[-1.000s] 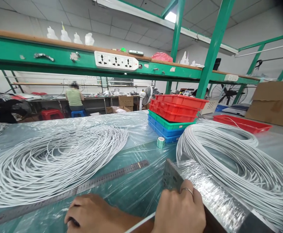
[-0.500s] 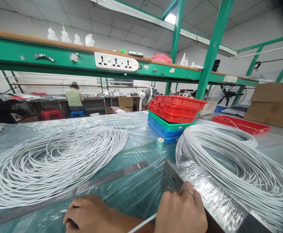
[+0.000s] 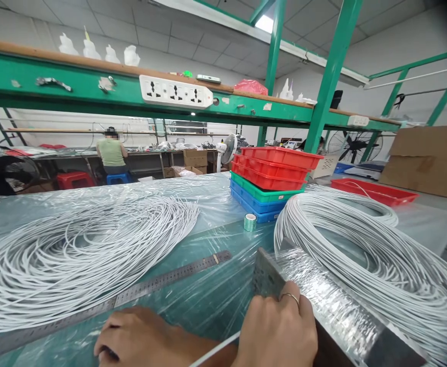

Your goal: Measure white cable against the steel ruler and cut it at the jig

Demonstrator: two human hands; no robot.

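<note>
Seeing white cable [image 3: 216, 350] run lengthwise between both hands beside steel ruler [image 3: 162, 283]; right hand [image 3: 277, 334] clenched, left hand [image 3: 139, 339] grip unclear.

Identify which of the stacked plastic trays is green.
The green plastic tray is the single one sandwiched mid-stack, beneath the red plastic trays and above the blue plastic trays.

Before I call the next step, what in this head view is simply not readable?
- Left hand: fingertips curl under the palm, so the grip on the white cable is hidden.
- Right hand: wrist cut off by the bottom edge; its palm hides what it presses.
- Steel ruler: markings too small.
- Cable ends: lost in the coils.
</note>
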